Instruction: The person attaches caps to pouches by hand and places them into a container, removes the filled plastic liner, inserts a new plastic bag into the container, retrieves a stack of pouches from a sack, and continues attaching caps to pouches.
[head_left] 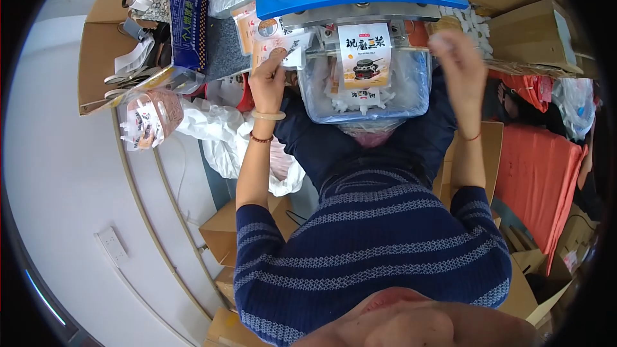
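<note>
White wall (64, 154) is filling the left of the frame, with a socket (112, 245) and conduits (132, 183) running along it. Open cardboard box (96, 42) is occupying the upper left; beside it, a grey speckled surface (222, 48) is supporting printed pouches. Blue press plate (283, 4) is spanning the top centre. Below it, one upright-printed pouch (364, 54) is hanging over a blue-rimmed tub (376, 117), which is holding further pouches. At upper left of centre, the left hand (267, 80) is pinching a white-and-orange pouch (294, 50) between thumb and fingers. At upper right of centre, the right hand (461, 67) is hovering apart from the left, fingers curling; blur is obscuring whether it is gripping anything. Red padded sheet (536, 177) is standing at right.
</note>
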{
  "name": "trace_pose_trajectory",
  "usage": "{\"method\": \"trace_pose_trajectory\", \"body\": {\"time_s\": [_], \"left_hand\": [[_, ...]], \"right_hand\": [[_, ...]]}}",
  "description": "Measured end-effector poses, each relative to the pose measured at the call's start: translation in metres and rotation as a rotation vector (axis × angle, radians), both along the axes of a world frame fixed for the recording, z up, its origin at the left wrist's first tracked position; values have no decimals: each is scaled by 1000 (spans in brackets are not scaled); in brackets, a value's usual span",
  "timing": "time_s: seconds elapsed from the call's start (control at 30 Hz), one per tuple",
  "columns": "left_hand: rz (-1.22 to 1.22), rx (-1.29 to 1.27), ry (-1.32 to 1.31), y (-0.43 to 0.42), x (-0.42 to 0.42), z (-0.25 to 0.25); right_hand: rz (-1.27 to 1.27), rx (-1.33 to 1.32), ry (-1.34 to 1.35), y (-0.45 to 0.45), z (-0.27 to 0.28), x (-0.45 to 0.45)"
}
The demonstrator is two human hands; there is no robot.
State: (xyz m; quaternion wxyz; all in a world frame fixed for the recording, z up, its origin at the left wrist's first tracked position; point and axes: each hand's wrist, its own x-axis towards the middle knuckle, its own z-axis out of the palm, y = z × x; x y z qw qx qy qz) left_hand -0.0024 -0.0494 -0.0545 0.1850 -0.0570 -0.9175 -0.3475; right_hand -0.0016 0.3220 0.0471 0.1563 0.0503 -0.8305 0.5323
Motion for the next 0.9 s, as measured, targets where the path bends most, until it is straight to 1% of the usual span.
{"method": "trace_pose_trajectory", "body": {"time_s": [0.07,0.1,0.13,0.17,0.23,0.27,0.3,0.33,0.37,0.4,0.43,0.47,0.5,0.53,0.57,0.6,0.63,0.67,0.7,0.73,0.77,0.83,0.87,0.9], "left_hand": [[6,271,-121,13,5,24],[-9,427,-219,25,10,43],[-9,425,-219,31,12,49],[-46,495,-238,36,15,53],[-91,615,-308,46,22,59],[-100,617,-311,52,24,64],[-144,706,-351,58,25,71],[-185,798,-388,64,26,78],[-211,803,-359,68,27,84],[-205,808,-352,67,24,85],[-284,736,-458,64,21,85],[-364,659,-568,62,20,86],[-348,724,-838,61,17,93],[-430,800,-881,61,14,83],[-515,877,-919,62,9,67],[-471,1077,-1030,68,5,57],[-429,1188,-1074,75,-2,49],[-384,1302,-1115,81,-11,41],[-334,1334,-1121,86,-21,26],[-287,1418,-1082,95,-29,25],[-242,1498,-1044,102,-35,23],[-263,1530,-992,106,-41,20],[-253,1516,-961,109,-40,18],[-238,1501,-935,111,-37,19]], "right_hand": [[170,80,48,-35,-18,13],[232,14,-56,-51,-29,18],[296,-51,-160,-66,-31,20],[295,-53,-163,-72,-26,19],[324,-51,0,-76,6,12],[323,17,173,-76,23,5],[317,24,180,-78,25,1],[345,52,244,-79,27,-4],[379,79,307,-80,29,-8],[409,122,241,-77,30,-10],[416,121,237,-72,32,-11],[506,264,211,-65,34,-14],[587,409,186,-60,34,-17],[616,437,133,-57,25,-21],[607,442,140,-55,18,-26],[537,311,-86,-53,11,-30],[464,176,-312,-51,5,-32],[306,298,-247,-46,1,-34],[180,493,-141,-39,-1,-36],[50,683,-40,-29,-5,-34],[128,782,37,-3,-22,-38],[-131,793,-227,5,9,-34],[-251,874,-176,22,-8,-47],[-369,951,-129,47,-37,-66]]}}
